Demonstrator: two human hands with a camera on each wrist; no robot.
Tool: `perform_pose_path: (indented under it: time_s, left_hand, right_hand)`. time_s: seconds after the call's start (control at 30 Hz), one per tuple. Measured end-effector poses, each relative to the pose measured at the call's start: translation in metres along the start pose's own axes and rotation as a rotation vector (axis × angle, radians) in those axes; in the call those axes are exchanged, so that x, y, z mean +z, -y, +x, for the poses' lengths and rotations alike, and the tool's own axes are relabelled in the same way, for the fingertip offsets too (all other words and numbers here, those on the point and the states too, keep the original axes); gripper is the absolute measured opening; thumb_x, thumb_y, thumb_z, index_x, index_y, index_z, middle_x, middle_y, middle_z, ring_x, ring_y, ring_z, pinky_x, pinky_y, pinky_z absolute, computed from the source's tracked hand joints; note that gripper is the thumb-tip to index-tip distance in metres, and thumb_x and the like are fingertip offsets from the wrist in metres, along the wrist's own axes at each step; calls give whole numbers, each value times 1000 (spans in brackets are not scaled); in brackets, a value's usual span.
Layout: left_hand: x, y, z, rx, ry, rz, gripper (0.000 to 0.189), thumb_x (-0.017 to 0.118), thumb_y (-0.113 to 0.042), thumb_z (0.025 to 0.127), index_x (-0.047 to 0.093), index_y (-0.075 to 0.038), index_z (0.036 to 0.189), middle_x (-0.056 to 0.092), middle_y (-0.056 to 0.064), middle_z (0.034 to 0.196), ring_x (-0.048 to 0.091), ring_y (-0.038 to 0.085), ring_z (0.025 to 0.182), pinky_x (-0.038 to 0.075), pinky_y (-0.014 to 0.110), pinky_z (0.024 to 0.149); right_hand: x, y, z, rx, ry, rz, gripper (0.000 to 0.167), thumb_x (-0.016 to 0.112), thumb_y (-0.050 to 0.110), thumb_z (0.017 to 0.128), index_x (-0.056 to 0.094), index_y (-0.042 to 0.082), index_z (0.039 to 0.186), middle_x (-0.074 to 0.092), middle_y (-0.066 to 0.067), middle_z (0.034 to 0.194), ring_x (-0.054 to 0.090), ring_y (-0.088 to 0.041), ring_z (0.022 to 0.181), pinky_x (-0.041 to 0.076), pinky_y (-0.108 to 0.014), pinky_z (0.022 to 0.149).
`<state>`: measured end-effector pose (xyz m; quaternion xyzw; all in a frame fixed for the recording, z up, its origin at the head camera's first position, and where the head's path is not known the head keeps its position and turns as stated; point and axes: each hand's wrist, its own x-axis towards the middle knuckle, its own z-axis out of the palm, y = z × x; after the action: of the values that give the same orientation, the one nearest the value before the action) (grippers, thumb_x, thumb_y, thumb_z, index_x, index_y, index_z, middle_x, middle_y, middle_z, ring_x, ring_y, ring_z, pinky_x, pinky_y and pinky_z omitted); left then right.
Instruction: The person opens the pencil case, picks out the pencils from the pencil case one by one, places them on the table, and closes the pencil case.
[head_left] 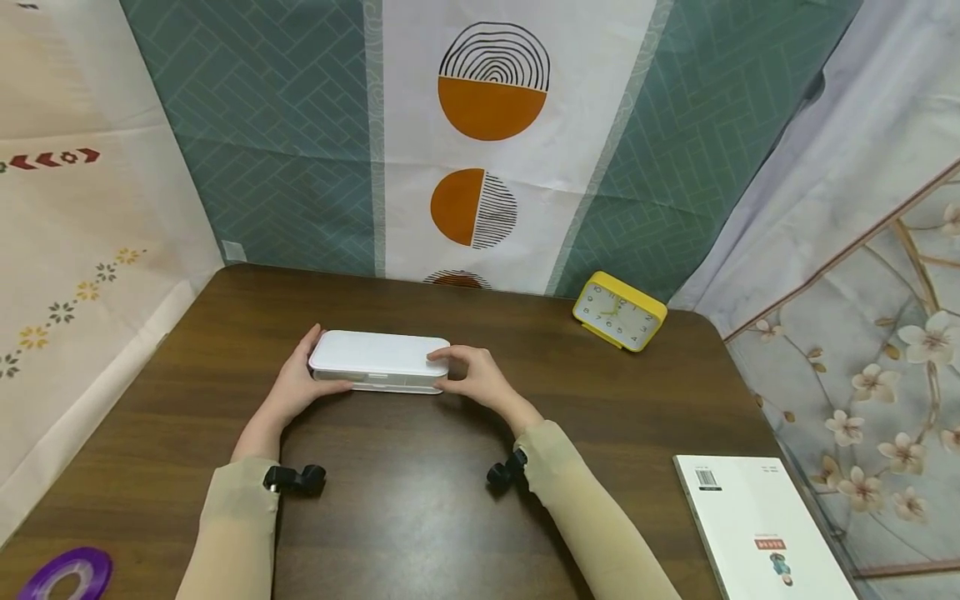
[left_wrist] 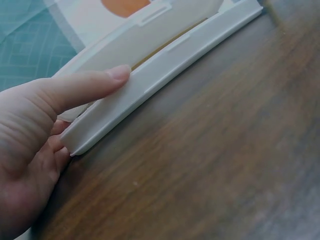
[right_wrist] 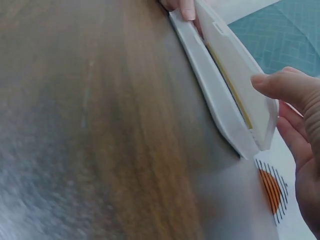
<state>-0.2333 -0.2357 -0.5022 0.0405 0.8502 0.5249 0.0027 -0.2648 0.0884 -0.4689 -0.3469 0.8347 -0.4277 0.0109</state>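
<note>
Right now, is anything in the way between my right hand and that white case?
Nothing visible: your right hand grips the right end of the white case, and your left hand holds its left end. The yellow clock and white book are off to the right.

- The white lid [right_wrist: 235,60] is pinched by the right grip [right_wrist: 307,107].
- The white box [right_wrist: 209,87] is touched by the left grip [right_wrist: 185,8].
- Brown surface [right_wrist: 125,125] is seen underneath.

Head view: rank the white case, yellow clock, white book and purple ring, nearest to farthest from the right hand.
1. White case, touching the right hand
2. Yellow clock, back right
3. White book, front right
4. Purple ring, front left
</note>
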Motion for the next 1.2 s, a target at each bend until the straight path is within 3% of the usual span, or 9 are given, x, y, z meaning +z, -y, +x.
perform_pose_path:
  time_s: [0.47, 0.7, 0.93, 1.03, 1.2]
  left_hand:
    - [4, -4, 1, -32, 9, -7, 118, 85, -25, 77, 0, -7, 158, 12, 24, 162, 18, 45, 147, 19, 63, 116]
    - [4, -6, 0, -22, 20, -79, 119, 84, -14, 76, -2, -7, 157, 13, 27, 161, 16, 45, 148, 20, 61, 116]
    - [6, -4, 1, -1, 0, -92, 116, 85, -13, 76, 2, -2, 157, 18, 27, 160, 16, 43, 148, 18, 58, 118]
    - [5, -4, 1, 3, -9, -86, 115, 85, -14, 75, 4, -1, 156, 16, 28, 160, 16, 43, 148, 17, 57, 118]
    - [4, -2, 2, 5, -4, -85, 115, 85, -14, 76, 4, -1, 156, 17, 27, 160, 18, 43, 148, 19, 58, 117]
  right_hand:
    - [5, -7, -2, -95, -144, -18, 21, 78, 2, 79, 76, 3, 100, 75, -10, 100, 70, -22, 97, 56, -31, 90]
    - [1, 1, 4, -120, -219, 41, 16, 74, -6, 80, 76, 2, 94, 76, -13, 92, 71, -24, 84, 59, -42, 79]
    - [-10, 6, 18, -143, -301, 8, 11, 75, -3, 81, 76, 2, 91, 76, -12, 91, 72, -25, 87, 57, -48, 79]
    - [-14, 5, 27, -158, -351, -16, 9, 76, -1, 81, 75, 1, 89, 75, -13, 89, 71, -26, 86, 57, -46, 77]
    - [-20, 1, 45, -166, -428, -40, 11, 76, 0, 81, 73, -1, 92, 75, -14, 89, 71, -26, 84, 58, -33, 78]
